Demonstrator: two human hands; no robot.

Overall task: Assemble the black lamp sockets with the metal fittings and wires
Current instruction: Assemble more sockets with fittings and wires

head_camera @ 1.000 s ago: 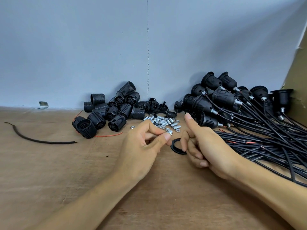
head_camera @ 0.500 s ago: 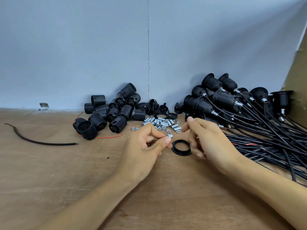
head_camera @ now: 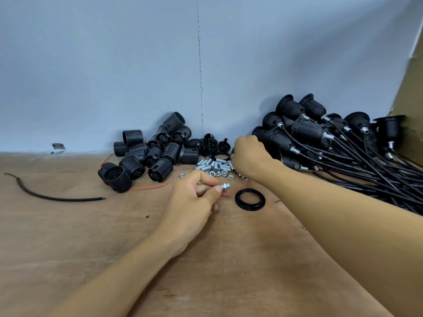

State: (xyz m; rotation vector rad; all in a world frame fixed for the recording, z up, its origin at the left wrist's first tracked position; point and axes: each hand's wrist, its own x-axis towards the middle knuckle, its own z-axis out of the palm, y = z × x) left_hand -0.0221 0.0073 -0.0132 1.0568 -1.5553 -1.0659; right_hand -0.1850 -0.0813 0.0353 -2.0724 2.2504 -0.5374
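As I look down at the brown table (head_camera: 91, 248), I see the left hand (head_camera: 194, 202) near the middle. Its thumb and fingers pinch one small metal fitting (head_camera: 225, 186). Just beside it, one black ring (head_camera: 250, 199) lies flat on the wood, and nothing touches it.

The right hand (head_camera: 248, 156) is farther back, at the far end of the heap of metal fittings (head_camera: 212, 167). I see only its back. Its fingers are hidden, so I cannot tell if they hold anything. This hand covers part of the heap, and its arm lies across the black wires (head_camera: 366, 179), so some of them are hidden too.

On the left, by the blue wall (head_camera: 137, 65), is a pile of black socket shells (head_camera: 148, 154). I count more than ten, but they lie on top of each other and I cannot count them all. On the right is a pile of sockets with wires (head_camera: 304, 131) already on them. I can see at least eight. The little metal fittings are too many and too small to count.

I also see one loose black wire (head_camera: 57, 197) far to the left, one thin red wire (head_camera: 148, 187) by the shells, one small metal plate (head_camera: 58, 147) at the foot of the wall, and one brown board (head_camera: 412, 99) at the right edge
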